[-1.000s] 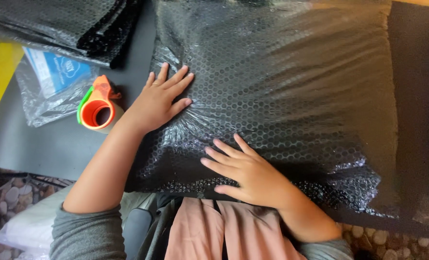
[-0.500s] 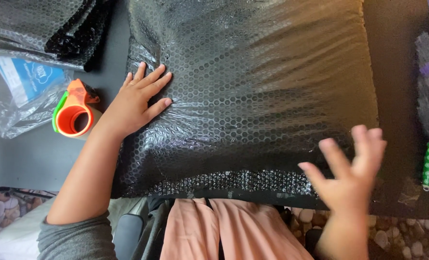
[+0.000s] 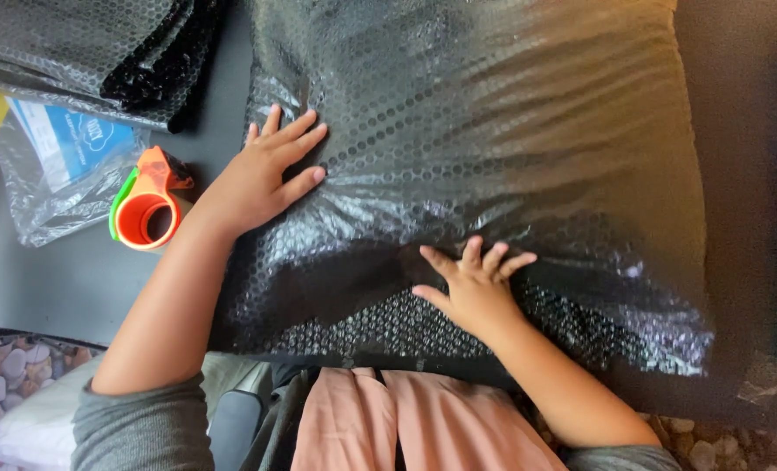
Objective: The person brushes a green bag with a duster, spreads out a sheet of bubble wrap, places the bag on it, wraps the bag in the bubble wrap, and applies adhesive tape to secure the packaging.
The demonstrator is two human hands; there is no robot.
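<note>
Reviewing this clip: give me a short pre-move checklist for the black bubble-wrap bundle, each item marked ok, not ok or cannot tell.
1. Left hand flat on the black bubble-wrap bundle, near its left edge: ok.
2. Right hand pressing the near fold, fingers spread: ok.
3. Bundle lies fully on the dark table: ok on the left and near sides; the far edge is out of frame, cannot tell.
4. Orange tape dispenser close beside the left wrist: ok.
5. Near flap taped down: cannot tell; no tape shows.
6. What is wrapped inside: cannot tell; the wrap hides it.
</note>
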